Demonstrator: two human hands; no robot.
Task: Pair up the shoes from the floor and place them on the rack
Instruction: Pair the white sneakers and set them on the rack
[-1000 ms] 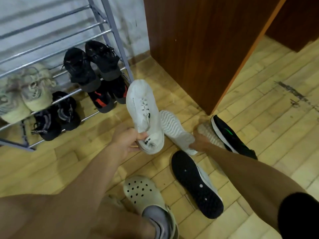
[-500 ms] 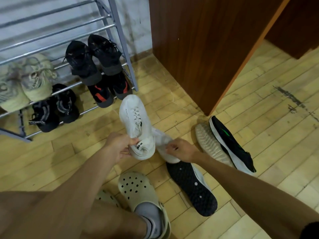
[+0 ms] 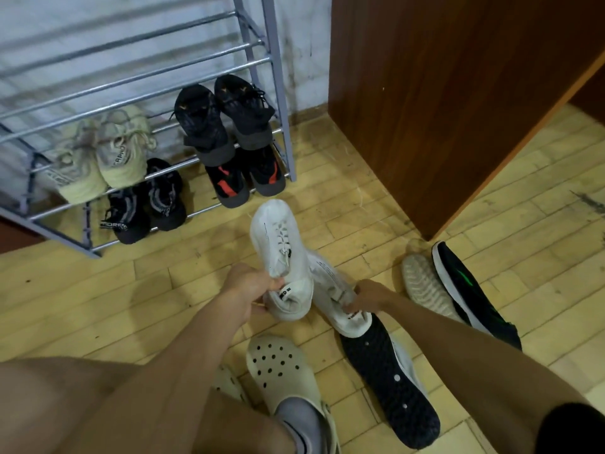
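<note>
My left hand [image 3: 247,290] grips a white sneaker [image 3: 278,253] by its heel, toe pointing toward the rack. My right hand [image 3: 368,296] holds the matching white sneaker [image 3: 334,290] by its collar, right side up and touching the first one just above the floor. The grey metal shoe rack [image 3: 275,93] stands at the back left against the wall. It carries a beige pair [image 3: 108,152] and a black pair [image 3: 226,116] on one shelf, with two more black pairs below.
On the wooden floor lie a sole-up black shoe [image 3: 389,378], a sole-up beige shoe [image 3: 425,286] and a black shoe with green marks [image 3: 471,293]. A brown wooden cabinet [image 3: 442,93] stands right of the rack. My feet wear cream clogs [image 3: 281,371].
My right hand picked up the second white sneaker, turned it right side up, and brought it beside the one in my left hand. Both hands drew nearer to me.
</note>
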